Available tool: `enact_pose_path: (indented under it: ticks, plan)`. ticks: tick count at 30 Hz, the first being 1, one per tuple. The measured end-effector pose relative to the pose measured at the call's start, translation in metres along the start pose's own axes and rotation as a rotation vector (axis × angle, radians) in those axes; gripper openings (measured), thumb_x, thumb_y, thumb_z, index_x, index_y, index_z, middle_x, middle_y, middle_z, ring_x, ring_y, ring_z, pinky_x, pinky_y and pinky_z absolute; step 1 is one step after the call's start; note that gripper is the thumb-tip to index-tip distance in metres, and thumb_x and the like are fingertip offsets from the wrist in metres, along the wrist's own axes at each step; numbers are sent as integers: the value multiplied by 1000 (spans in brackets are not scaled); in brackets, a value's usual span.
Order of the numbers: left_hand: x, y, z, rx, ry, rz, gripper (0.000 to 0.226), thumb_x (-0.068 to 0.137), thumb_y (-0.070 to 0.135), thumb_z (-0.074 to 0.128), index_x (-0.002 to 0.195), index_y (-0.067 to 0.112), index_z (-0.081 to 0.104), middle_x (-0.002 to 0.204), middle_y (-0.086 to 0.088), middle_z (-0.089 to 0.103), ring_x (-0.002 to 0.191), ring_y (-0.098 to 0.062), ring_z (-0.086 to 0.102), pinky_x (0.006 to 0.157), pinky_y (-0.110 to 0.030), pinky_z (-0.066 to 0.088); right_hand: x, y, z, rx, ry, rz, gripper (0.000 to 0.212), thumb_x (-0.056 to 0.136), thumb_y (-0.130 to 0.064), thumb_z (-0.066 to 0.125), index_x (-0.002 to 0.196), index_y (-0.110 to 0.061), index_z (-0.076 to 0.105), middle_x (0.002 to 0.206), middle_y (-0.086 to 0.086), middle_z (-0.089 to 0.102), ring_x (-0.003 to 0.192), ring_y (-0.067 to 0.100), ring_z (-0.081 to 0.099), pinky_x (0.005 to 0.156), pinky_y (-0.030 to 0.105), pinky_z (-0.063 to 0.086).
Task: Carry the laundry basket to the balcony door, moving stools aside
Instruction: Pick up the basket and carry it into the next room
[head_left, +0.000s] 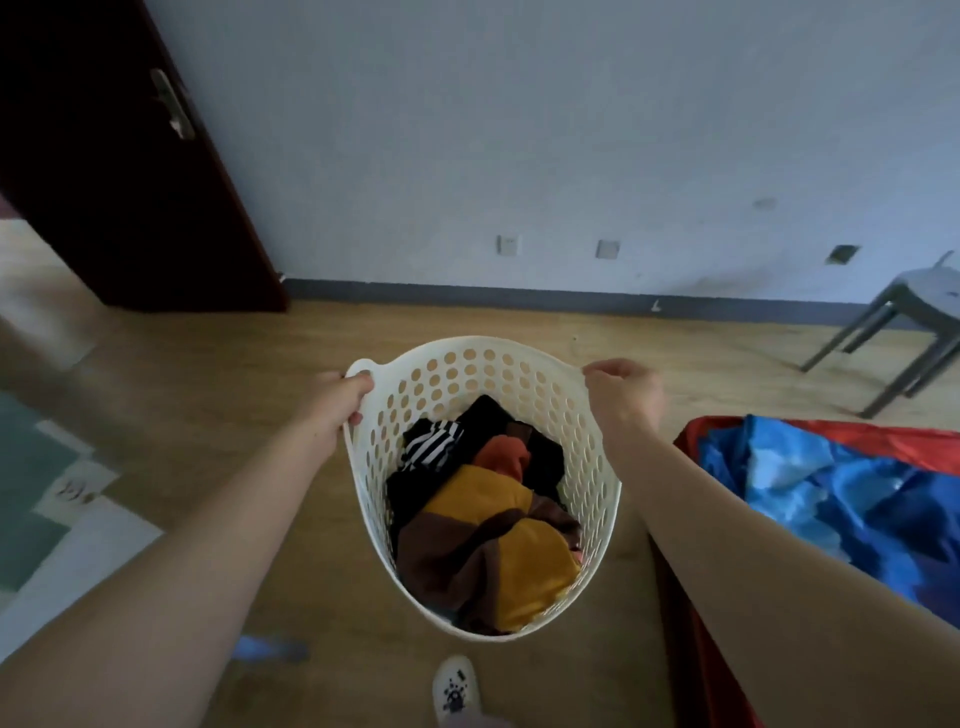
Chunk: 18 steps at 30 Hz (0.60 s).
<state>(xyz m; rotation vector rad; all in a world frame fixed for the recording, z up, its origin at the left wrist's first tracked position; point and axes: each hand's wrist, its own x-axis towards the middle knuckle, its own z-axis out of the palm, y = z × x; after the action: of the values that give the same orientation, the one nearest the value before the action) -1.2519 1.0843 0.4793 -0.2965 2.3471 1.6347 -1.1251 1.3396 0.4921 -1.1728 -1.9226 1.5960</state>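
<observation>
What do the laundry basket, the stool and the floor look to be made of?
Laundry basket: cream moulded plastic, matt, walls punched with round holes. Stool: grey, smooth one-piece seat and legs, probably plastic; too blurred for certainty. Floor: light wood-grain planks with a slight sheen, wood or laminate.

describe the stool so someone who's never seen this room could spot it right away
Follow the pale wall and its dark baseboard to the far right edge of the view. There, on the wooden floor beyond the red and blue bedding, stands the stool. It is the only grey, slant-legged piece of furniture in sight.
</observation>
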Motion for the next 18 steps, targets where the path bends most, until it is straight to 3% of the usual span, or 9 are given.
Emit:
enact_pose_path:
  ticks: [3,8,12,15,18]
  plan:
    - [57,36,39,-2,-76,-35,24,86,15,61,66,13,49,62,-2,45,53,-16,41,51,-28,35,54,-13,6,13,64,58,27,78,-6,52,72,-27,69,66,-6,67,50,11,53,44,25,40]
    - [140,95,109,34,-167,-19,19,84,19,64,70,12,53,62,-1,46,55,-15,42,53,-27,38,138,-31,7,32,165,95,19,79,-12,56,73,-23,70,63,-6,65,51,10,52,45,23,38]
    - [195,145,183,22,-257,15,24,84,16,62,64,14,49,58,-2,39,50,-13,36,41,-20,34,209,-39,-6,39,251,138,18,76,-16,56,71,-24,71,56,-7,63,51,14,53,51,27,41]
    - [229,180,239,42,-290,68,25,81,10,63,58,12,52,56,-4,42,50,-15,38,36,-19,35,273,-47,-18,44,307,149,18,76,-16,56,67,-24,69,63,-5,67,63,17,62,61,29,52]
    - [266,210,300,39,-322,70,27,83,9,63,58,11,50,56,-4,42,47,-13,41,35,-14,37,346,-57,-32,60,345,155,18,76,-17,56,66,-24,69,65,-6,68,67,16,64,64,28,52]
